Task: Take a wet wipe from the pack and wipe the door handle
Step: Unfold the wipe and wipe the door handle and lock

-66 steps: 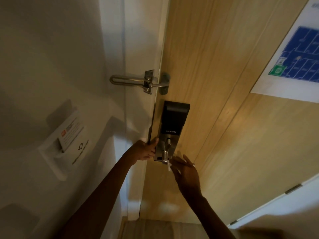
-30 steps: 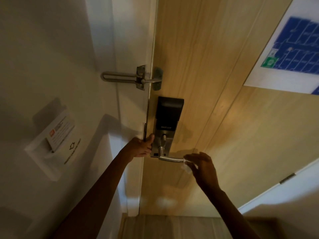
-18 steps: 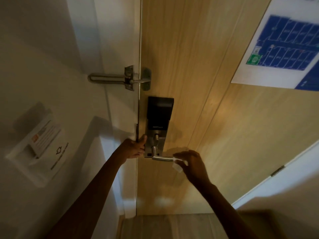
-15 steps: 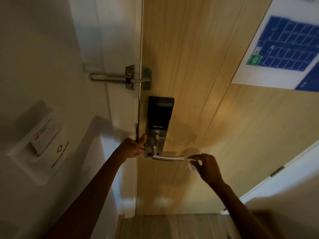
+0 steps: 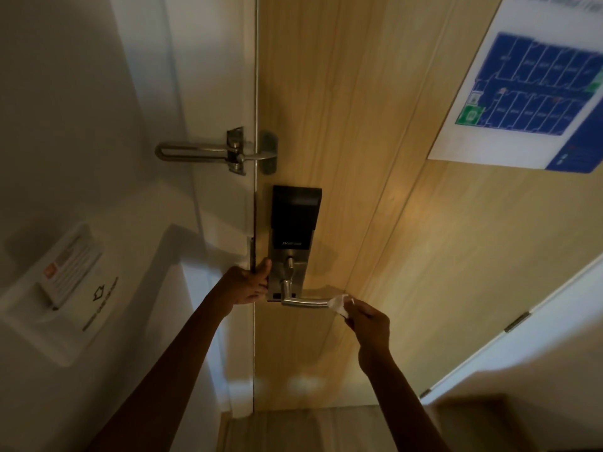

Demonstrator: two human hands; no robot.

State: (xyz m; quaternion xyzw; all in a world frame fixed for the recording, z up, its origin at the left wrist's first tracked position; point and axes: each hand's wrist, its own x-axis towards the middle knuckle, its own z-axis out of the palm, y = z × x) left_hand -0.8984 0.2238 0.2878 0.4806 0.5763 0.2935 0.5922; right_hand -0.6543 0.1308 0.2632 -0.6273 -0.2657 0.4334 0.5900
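Observation:
A silver lever door handle (image 5: 305, 301) sticks out to the right from the black and silver smart lock (image 5: 293, 223) on the wooden door (image 5: 375, 158). My right hand (image 5: 370, 324) pinches a small crumpled white wet wipe (image 5: 339, 305) and holds it against the free tip of the lever. My left hand (image 5: 244, 285) grips the door's edge just left of the lock plate, thumb up along the edge. The wipe pack is not in view.
A metal swing-bar guard (image 5: 222, 153) bridges frame and door above the lock. A blue floor plan sign (image 5: 528, 86) hangs on the door at upper right. A white key-card holder (image 5: 62, 278) is on the left wall. A white door with hinges (image 5: 515, 321) is at lower right.
My right hand, which had drawn off to the right of the lever, has come back left and set the wipe on the lever's tip. My left hand has stayed on the door edge.

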